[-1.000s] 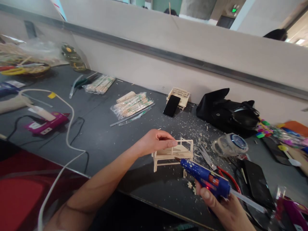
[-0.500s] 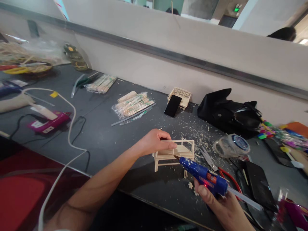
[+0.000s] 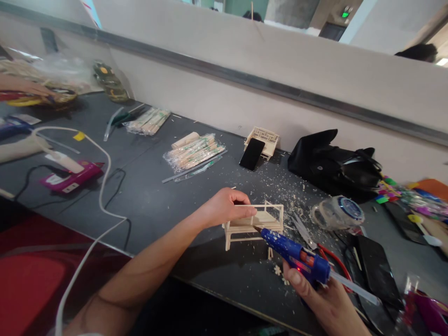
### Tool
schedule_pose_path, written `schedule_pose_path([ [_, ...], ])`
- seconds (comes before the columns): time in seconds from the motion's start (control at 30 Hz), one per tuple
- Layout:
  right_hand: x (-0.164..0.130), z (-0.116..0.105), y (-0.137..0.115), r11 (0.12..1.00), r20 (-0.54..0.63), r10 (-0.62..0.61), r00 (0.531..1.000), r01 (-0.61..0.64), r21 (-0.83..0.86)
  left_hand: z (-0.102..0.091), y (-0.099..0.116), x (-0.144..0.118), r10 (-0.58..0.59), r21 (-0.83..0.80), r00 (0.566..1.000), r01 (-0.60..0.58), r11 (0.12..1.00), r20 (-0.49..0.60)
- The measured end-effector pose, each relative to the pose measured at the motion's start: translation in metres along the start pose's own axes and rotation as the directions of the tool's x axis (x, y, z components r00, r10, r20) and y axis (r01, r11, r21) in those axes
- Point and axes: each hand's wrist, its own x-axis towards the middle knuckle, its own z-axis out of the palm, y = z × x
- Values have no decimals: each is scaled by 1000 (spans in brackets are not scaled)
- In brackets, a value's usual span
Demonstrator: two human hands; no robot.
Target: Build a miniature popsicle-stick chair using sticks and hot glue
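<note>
Centrally, the left hand (image 3: 224,207) reaches in from the lower left with the forearm stretched across the dark table (image 3: 147,196), its fingers curled and pinched on the top rail of one small wooden frame model (image 3: 254,224), which stands upright on the table near the front edge. The right hand (image 3: 324,301) rises from the lower right, fingers wrapped tight around the grip of one blue glue gun (image 3: 297,254), whose nozzle touches the front of the frame. One second wooden model (image 3: 263,139) sits by the back wall, with one black phone (image 3: 251,154) leaning on it. Two clear bags of sticks (image 3: 193,153) lie to the left, well apart from the hands. One black bag (image 3: 332,165) rests at the wall, one roll of tape (image 3: 338,212) just before it. One pink glue gun (image 3: 72,175) lies far left. Another person's hand (image 3: 21,86) shows at the left edge.
</note>
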Motion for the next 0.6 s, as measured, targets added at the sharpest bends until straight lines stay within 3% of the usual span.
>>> schedule_pose_path([
  [0.6,6,-9,-1,965,40,-131,991,136,-224,0,1,-1,15,7,1000,-15,1000,0],
])
